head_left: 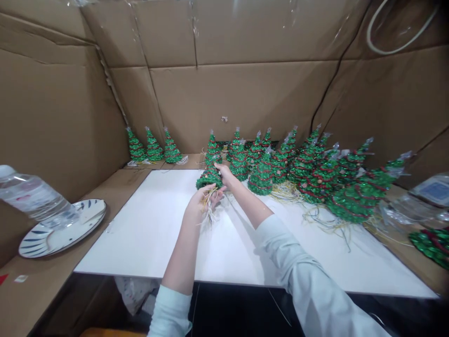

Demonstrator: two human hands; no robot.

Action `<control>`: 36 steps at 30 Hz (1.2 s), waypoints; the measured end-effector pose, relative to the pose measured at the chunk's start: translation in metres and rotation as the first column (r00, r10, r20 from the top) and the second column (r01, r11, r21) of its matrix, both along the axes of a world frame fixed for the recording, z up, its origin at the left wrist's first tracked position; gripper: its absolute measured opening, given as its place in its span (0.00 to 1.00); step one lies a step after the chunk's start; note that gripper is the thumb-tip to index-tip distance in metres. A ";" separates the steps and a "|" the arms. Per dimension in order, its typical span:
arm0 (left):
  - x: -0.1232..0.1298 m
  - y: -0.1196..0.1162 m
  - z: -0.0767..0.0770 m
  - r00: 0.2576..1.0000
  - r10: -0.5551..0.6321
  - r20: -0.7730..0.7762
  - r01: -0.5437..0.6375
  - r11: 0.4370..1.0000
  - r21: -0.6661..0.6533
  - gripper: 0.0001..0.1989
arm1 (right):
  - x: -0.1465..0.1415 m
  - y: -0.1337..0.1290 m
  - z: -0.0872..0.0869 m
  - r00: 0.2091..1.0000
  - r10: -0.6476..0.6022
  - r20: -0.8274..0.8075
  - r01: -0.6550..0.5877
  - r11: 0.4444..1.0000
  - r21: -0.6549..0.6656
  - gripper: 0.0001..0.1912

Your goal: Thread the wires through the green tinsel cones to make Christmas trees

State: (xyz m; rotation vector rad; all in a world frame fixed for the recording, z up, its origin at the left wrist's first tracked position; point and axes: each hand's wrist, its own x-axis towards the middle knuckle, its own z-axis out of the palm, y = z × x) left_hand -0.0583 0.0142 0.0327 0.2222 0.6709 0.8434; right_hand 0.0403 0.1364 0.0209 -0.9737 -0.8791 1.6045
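Note:
A small green tinsel tree [209, 177] is held over the back of the white board [150, 224], its base tilted toward me. My left hand [202, 200] is closed at the underside of the tree, round a bundle of white and yellow wires [210, 206] that hangs from the base. My right hand [223, 175] grips the tree's right side, its fingers partly hidden. Just behind stands another tree [212, 146] with red garland.
Several trees [312, 173] crowd the back right, with loose wires [286, 191] at their bases. Three trees [154, 149] stand back left. A water bottle [38, 196] leans over a plate [94, 210] at left. Cardboard walls [238, 89] enclose the board.

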 end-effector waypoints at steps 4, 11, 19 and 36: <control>0.004 0.004 -0.006 0.994 -0.002 -0.111 0.005 1.000 0.027 0.02 | -0.001 0.005 -0.005 0.999 0.017 0.042 -0.016 0.999 -0.044 0.06; 0.023 0.000 -0.010 0.881 0.162 -0.444 -0.036 0.959 0.280 0.06 | 0.000 0.011 0.000 0.984 0.155 0.093 -0.138 0.976 -0.168 0.10; 0.042 0.003 -0.033 0.716 0.290 -0.635 -0.021 0.918 0.395 0.06 | 0.013 0.011 -0.003 0.899 0.399 0.178 -0.372 0.913 -0.168 0.13; 0.053 0.001 -0.039 0.803 0.225 -0.552 0.053 0.895 0.442 0.11 | 0.053 -0.056 0.029 0.680 -0.055 0.731 -0.430 0.778 0.458 0.16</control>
